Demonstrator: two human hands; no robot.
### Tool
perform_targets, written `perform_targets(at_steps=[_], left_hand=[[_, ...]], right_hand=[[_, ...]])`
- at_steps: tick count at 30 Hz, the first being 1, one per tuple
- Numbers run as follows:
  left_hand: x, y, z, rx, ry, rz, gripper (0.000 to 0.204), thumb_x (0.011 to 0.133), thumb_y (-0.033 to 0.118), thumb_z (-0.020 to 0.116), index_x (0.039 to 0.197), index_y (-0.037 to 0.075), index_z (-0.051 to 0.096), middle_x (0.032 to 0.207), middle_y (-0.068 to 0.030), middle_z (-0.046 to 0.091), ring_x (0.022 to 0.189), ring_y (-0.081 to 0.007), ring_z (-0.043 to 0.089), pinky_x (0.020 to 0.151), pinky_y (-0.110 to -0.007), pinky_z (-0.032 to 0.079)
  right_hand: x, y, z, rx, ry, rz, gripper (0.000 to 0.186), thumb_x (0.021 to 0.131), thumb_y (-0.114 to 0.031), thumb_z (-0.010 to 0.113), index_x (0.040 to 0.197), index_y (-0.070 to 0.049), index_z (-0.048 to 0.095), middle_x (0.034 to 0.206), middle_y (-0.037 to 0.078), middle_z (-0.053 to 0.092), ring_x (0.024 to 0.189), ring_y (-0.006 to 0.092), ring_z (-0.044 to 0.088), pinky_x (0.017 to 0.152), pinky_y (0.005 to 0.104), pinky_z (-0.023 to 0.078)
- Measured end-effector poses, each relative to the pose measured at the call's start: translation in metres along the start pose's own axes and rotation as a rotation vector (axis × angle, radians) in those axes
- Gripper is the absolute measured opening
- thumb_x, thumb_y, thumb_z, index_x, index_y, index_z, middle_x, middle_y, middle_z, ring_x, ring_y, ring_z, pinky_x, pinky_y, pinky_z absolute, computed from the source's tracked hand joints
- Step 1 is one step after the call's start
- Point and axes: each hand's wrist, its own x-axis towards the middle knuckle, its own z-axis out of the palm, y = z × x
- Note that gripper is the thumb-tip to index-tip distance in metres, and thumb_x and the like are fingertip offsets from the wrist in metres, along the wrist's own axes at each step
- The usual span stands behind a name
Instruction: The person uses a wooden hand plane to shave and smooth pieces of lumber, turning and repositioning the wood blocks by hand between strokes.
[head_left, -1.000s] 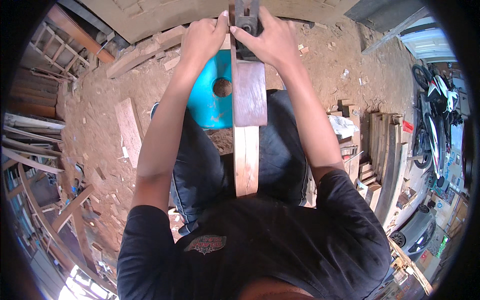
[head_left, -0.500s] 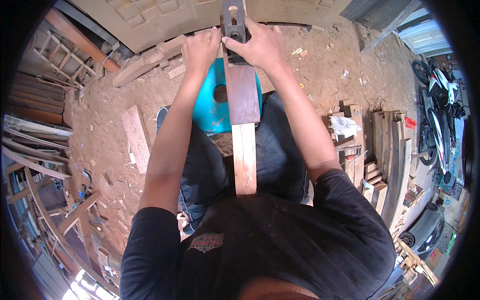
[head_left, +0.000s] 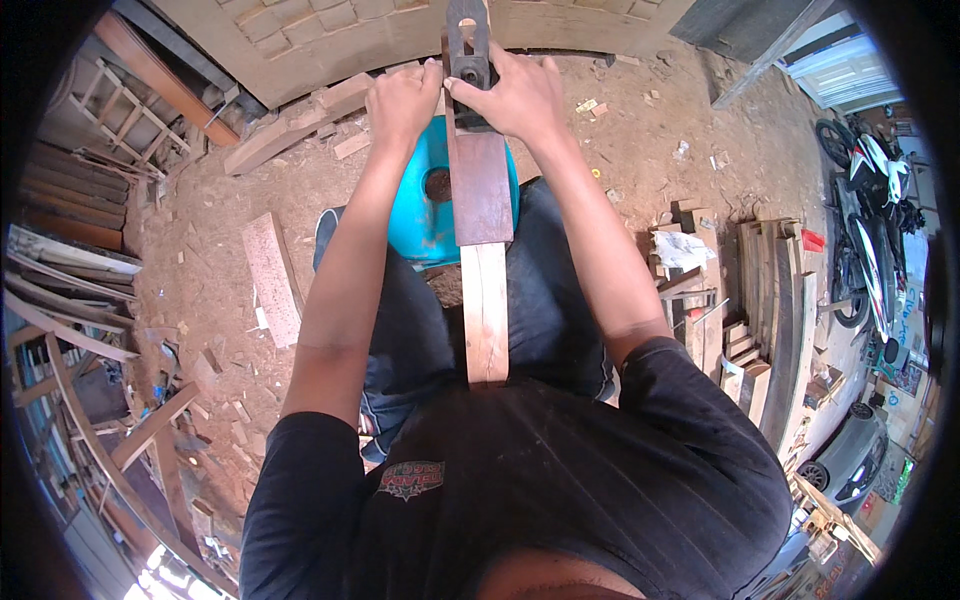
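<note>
A brown wooden hand plane [head_left: 482,190] with a dark slotted iron [head_left: 468,30] lies lengthwise on a pale strip of wood [head_left: 485,315]. The strip runs from under the plane back to my black shirt. My left hand [head_left: 403,100] is closed at the plane's left side, its thumb up against the body. On the other side my right hand [head_left: 522,92] wraps the plane, with the thumb across it just below the iron. What the fingers grip underneath is hidden. Below the plane, between my knees, is a turquoise plastic stool [head_left: 415,215] with a round hole.
A large panelled wooden board [head_left: 370,40] stands ahead. To the left are a loose plank [head_left: 270,265] and stacked timber [head_left: 75,200]. Wood offcuts [head_left: 765,300] are piled at the right, with a motorcycle [head_left: 868,230] beyond. Chips and scraps litter the dirt floor [head_left: 215,220].
The whole view has shifted slightly. Both hands keep the same hold on the plane, and its place on the strip looks nearly the same.
</note>
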Motion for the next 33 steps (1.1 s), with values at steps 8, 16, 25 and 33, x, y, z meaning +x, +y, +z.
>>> perform_targets(at_steps=[8, 16, 25, 33], left_hand=[[-0.008, 0.006, -0.005, 0.013, -0.015, -0.047, 0.05, 0.1, 0.045, 0.05, 0.081, 0.006, 0.076, 0.078, -0.0231, 0.069, 0.08, -0.0447, 0.068, 0.078, -0.054, 0.053], [-0.021, 0.007, -0.014, -0.024, -0.042, -0.044, 0.054, 0.098, 0.048, 0.051, 0.079, 0.005, 0.076, 0.081, -0.0253, 0.07, 0.08, -0.0479, 0.068, 0.077, -0.057, 0.053], [-0.041, 0.004, -0.012, -0.015, 0.014, 0.051, 0.046, 0.099, 0.039, 0.055, 0.074, 0.005, 0.074, 0.072, -0.0233, 0.067, 0.069, -0.0438, 0.067, 0.068, -0.053, 0.053], [-0.155, 0.01, -0.052, -0.173, 0.055, 0.017, 0.044, 0.098, 0.03, 0.059, 0.063, 0.006, 0.067, 0.06, -0.0171, 0.063, 0.052, -0.0368, 0.062, 0.055, -0.05, 0.05]], right_hand=[[-0.007, -0.001, 0.0, -0.011, 0.003, 0.002, 0.06, 0.08, -0.061, 0.069, 0.123, -0.02, 0.071, 0.098, 0.013, 0.077, 0.095, 0.0332, 0.07, 0.086, 0.0445, 0.042], [-0.023, -0.009, -0.007, 0.046, -0.003, 0.009, 0.064, 0.079, -0.06, 0.071, 0.13, -0.021, 0.069, 0.106, 0.012, 0.077, 0.101, 0.0311, 0.071, 0.092, 0.0461, 0.04], [-0.041, -0.017, -0.01, 0.082, 0.059, -0.015, 0.068, 0.075, -0.058, 0.074, 0.13, -0.019, 0.068, 0.091, 0.015, 0.075, 0.088, 0.0329, 0.071, 0.085, 0.0479, 0.043], [-0.148, -0.065, -0.035, 0.063, -0.034, 0.022, 0.074, 0.07, -0.053, 0.077, 0.132, -0.014, 0.069, 0.089, 0.015, 0.074, 0.086, 0.0329, 0.071, 0.088, 0.048, 0.045]])
